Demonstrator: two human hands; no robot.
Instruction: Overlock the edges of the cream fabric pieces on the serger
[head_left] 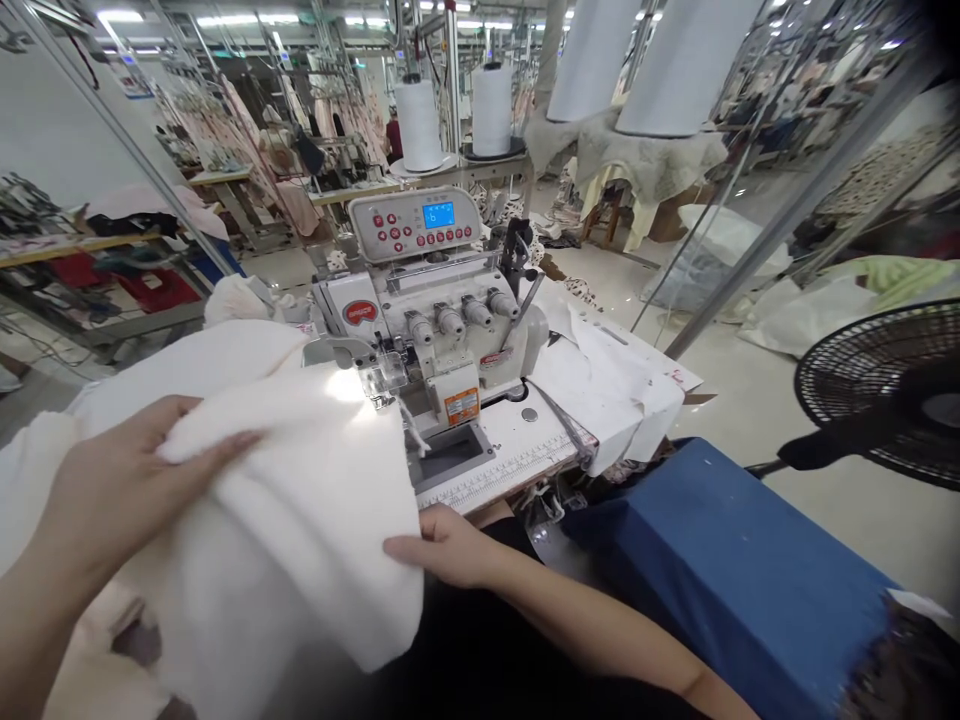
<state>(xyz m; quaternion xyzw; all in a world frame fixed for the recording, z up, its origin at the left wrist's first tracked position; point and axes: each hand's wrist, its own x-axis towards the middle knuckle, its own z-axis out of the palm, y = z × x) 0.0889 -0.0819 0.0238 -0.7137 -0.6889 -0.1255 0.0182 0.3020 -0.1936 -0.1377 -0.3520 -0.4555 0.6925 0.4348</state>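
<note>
A large piece of white fleecy fabric point(315, 500) drapes over the left of the sewing table and hangs down toward my lap. My left hand point(142, 470) pinches a fold of it between thumb and fingers. At the fabric's right edge, my right hand point(442, 545) grips it, thumb on top, just in front of the table. The fabric's far edge lies at the lit needle area of a white overlock sewing machine point(450, 340); whether it is under the presser foot I cannot tell.
A blue cloth-covered box point(742, 560) stands at the right, below a black fan point(892, 400). White cloth pieces point(615, 390) lie on the table's right side. Thread cones point(418, 125) stand behind the machine. A ruler strip point(495, 475) runs along the front edge.
</note>
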